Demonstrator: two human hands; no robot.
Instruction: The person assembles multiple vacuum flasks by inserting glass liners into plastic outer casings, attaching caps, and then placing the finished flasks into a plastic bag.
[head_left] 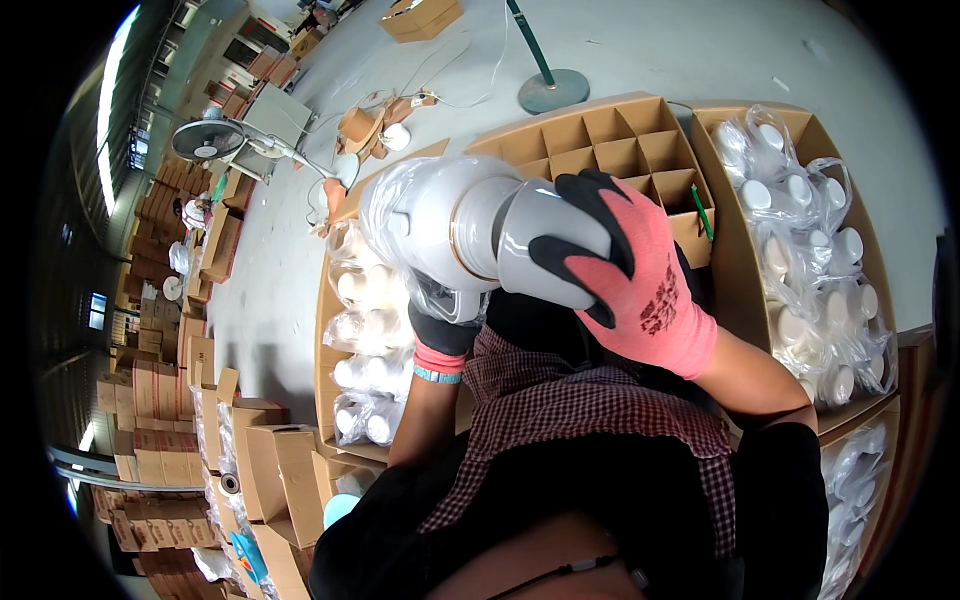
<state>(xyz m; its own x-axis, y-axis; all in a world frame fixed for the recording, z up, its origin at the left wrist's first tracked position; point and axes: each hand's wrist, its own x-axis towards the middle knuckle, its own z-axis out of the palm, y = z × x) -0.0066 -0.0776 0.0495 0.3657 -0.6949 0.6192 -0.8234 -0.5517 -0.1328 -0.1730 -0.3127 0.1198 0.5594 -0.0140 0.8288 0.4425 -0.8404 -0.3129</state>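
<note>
Just ahead of my body, a rounded white jug-like vessel point(435, 220) lies tilted on its side, with a thin gold ring round its neck. Clear plastic film point(380, 205) covers its left part. My left hand point(438, 335), in a black and pink glove, supports the vessel from below; its fingers are mostly hidden behind it. Closed round a smooth white cup-shaped piece point(545, 240) is my right hand point(635, 275), gloved the same way. That piece sits against the vessel's neck end; whether it is seated on it, I cannot tell.
Ahead stands a divided cardboard box point(610, 125) with a green pen-like object point(702, 212) in it. Boxes of bagged white items flank me, right point(797, 190) and left point(360, 330). Farther off are a fan point(208, 140), a green pole's round base point(553, 90) and stacked cartons point(165, 390).
</note>
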